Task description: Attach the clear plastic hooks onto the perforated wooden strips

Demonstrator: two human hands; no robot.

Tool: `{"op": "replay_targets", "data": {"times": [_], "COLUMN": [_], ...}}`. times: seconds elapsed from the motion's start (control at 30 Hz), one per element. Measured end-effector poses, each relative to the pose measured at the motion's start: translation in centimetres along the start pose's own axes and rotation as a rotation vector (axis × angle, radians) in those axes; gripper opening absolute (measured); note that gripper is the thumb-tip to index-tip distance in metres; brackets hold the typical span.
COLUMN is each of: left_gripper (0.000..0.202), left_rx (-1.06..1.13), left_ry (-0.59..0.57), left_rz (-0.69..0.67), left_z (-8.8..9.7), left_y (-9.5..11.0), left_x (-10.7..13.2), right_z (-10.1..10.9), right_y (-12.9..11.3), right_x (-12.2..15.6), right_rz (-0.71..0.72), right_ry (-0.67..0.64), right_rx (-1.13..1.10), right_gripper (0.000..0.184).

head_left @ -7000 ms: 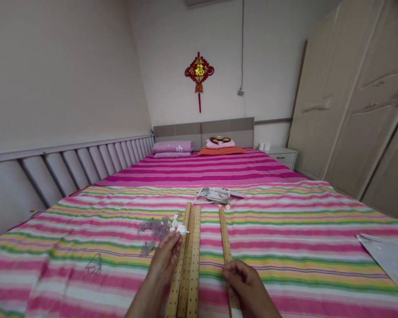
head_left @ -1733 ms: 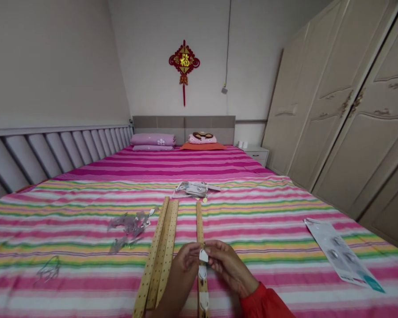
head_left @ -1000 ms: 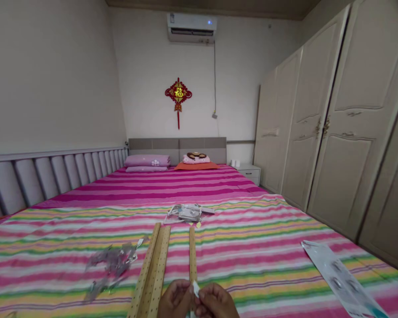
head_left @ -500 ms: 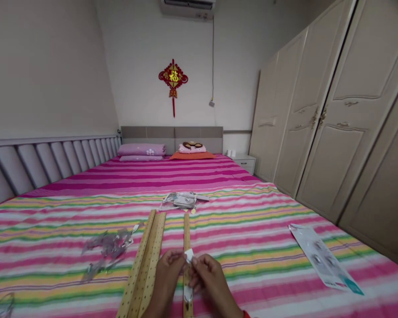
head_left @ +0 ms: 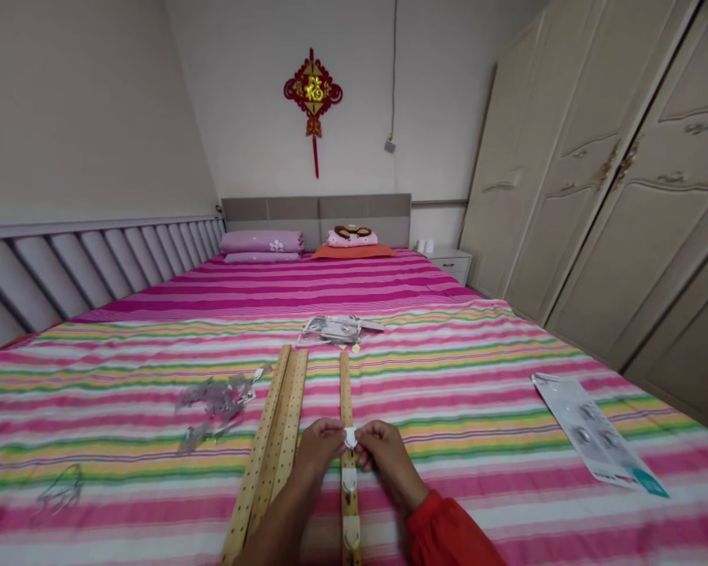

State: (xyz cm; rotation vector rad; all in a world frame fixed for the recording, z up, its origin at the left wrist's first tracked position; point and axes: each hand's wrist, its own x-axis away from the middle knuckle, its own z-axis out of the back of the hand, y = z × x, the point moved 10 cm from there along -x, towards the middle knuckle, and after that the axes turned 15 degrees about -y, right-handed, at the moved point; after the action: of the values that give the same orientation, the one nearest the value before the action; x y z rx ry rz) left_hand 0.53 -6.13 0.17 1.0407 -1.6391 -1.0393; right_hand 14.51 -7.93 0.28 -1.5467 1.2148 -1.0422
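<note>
overhead, both hands meet over the single strip (head_left: pixel 346 393) on the bed (head_left: pixel 477 409): left hand (head_left: pixel 322 446) and right hand (head_left: pixel 383 450) pinch 1 white hook (head_left: pixel 350 438) between fingertips. 2 hooks sit on the strip nearer; 2 strips (head_left: pixel 274 428) lie left.

A small white piece (head_left: pixel 350 437) is held just above a narrow wooden strip (head_left: pixel 345 393), pinched between the fingertips of the left hand (head_left: pixel 324 445) and the right hand (head_left: pixel 385 450). The strip is laid lengthwise on the striped bed cover (head_left: pixel 477 409). Two similar white pieces (head_left: pixel 348 481) are seen fixed along its near end.
</note>
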Motion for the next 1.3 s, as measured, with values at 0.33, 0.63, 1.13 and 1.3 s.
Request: {"op": "replay_targets", "data": {"times": [0.33, 0.63, 1.13, 1.3], "left_gripper": [0.005, 0.005, 0.006, 0.012], "left_rx": [-0.273, -0.411, -0.477, -0.450], "left_ry": [-0.009, -0.014, 0.000, -0.012], "left_rz": [-0.073, -0.111, -0.136, -0.124], "left_z": [-0.2, 0.0, 0.1, 0.1], "left_y": [1.9, 1.6, 1.2, 0.5], "left_x": [0.5, 0.1, 0.3, -0.1], "right_z": [0.1, 0.2, 0.4, 0.6], "right_y": [1.6, 2.3, 2.6, 2.8], "right_x": [-0.5, -0.8, -0.8, -0.8], "right_rz": [-0.070, -0.105, -0.103, -0.123], "right_ry": [0.025, 0.036, 0.053, 0.060], "right_rx": [0.076, 0.116, 0.157, 0.162], "right_gripper": [0.013, 0.013, 0.012, 0.013]}}
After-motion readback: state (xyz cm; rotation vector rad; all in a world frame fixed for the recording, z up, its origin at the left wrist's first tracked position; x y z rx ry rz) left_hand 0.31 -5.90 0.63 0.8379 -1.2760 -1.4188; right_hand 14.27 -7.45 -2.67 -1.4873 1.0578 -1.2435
